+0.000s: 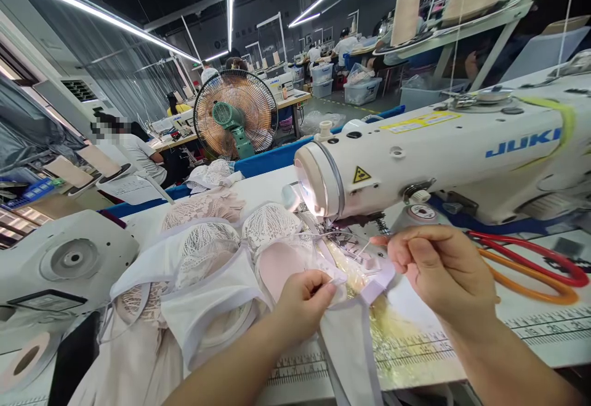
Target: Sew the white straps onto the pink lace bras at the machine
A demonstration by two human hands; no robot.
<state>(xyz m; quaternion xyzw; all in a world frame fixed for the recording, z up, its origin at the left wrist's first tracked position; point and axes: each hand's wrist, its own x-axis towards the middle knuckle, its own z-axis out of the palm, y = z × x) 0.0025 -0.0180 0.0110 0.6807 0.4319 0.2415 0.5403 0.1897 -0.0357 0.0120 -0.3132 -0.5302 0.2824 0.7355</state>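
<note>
My left hand [307, 304] pinches the edge of a white lace bra [279, 264] that lies in front of the sewing machine's needle area. To its right, my right hand [436, 264] is raised with thumb and fingers pressed together. A thin white strand [364, 249] runs to its fingertips; whether it is thread or narrow elastic I cannot tell. Below that hand spreads a lilac-edged band [379, 280] of the bra. The sewing machine [415, 153] has its lamp lit above the needle, which is mostly hidden. More lace bras [207, 239] are heaped left of my left hand.
Scissors with red and orange handles [530, 270] lie right of my right hand. A printed ruler strip [545, 326] runs along the table's front. At left stand another machine head [69, 264] and a tape roll [28, 363]. Beyond are a fan [235, 113] and seated people.
</note>
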